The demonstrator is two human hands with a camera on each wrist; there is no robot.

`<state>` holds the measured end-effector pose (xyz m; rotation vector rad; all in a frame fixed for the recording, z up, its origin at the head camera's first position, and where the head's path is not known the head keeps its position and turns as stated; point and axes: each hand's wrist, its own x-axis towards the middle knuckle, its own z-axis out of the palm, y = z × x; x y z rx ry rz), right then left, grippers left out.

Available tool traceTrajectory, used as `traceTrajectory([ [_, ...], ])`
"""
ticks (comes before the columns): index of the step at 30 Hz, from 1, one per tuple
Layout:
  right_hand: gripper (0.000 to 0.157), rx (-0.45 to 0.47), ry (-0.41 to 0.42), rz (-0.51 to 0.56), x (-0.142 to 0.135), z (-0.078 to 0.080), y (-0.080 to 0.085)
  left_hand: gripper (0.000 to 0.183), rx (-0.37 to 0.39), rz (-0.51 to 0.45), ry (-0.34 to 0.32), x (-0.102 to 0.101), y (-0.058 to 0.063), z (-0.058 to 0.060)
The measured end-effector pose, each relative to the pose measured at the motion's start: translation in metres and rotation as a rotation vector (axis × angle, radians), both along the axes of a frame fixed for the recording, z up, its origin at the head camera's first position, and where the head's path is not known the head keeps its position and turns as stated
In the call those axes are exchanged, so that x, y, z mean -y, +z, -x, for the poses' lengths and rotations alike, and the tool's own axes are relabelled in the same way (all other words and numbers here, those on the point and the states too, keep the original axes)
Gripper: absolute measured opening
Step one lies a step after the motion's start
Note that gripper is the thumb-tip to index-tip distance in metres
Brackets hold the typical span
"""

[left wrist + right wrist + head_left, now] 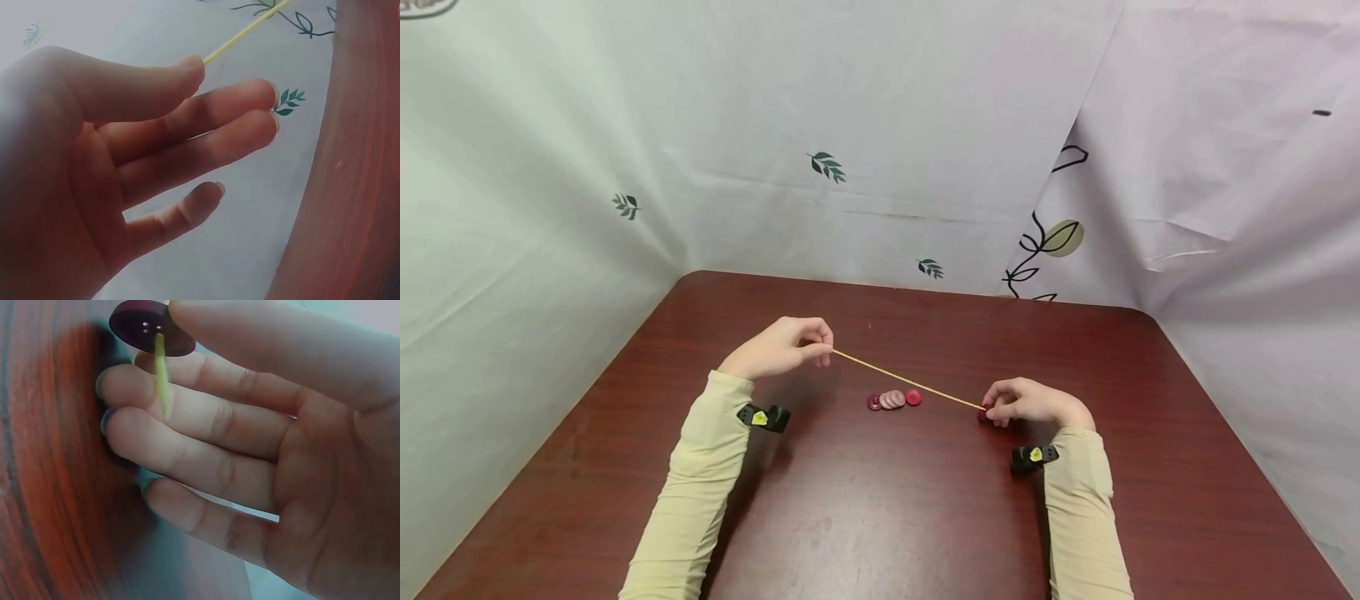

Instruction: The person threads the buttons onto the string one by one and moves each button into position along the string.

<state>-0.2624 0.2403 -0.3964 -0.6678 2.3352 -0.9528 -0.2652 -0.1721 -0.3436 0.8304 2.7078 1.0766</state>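
Observation:
A thin yellow string (910, 382) stretches taut between the two hands above the table. Its far-left end is pinched by my left hand (784, 346), thumb against forefinger, the other fingers loosely bent. My right hand (1032, 402), lower and nearer the tabletop, pinches a dark maroon button (132, 332) by its edge. Through one of the button's holes passes the string, and a short tail of it (164, 387) hangs in front of the right fingers. On the table between the hands lie a maroon button (873, 402), overlapping pale pink buttons (892, 400) and a bright red button (913, 397).
The dark reddish wooden table (850, 517) has rounded far corners. White cloth (887, 108) with leaf prints hangs behind it and along both sides. A black strap device (767, 417) sits at the left wrist, another (1030, 457) at the right.

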Motion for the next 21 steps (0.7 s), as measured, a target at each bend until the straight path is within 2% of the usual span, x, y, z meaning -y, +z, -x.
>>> traceTrajectory([
  [21, 0.025, -0.006, -0.001, -0.006, -0.0029, 0.002, -0.0037, 0.008, 0.031, 0.049, -0.022, 0.002, 0.0006, -0.002],
])
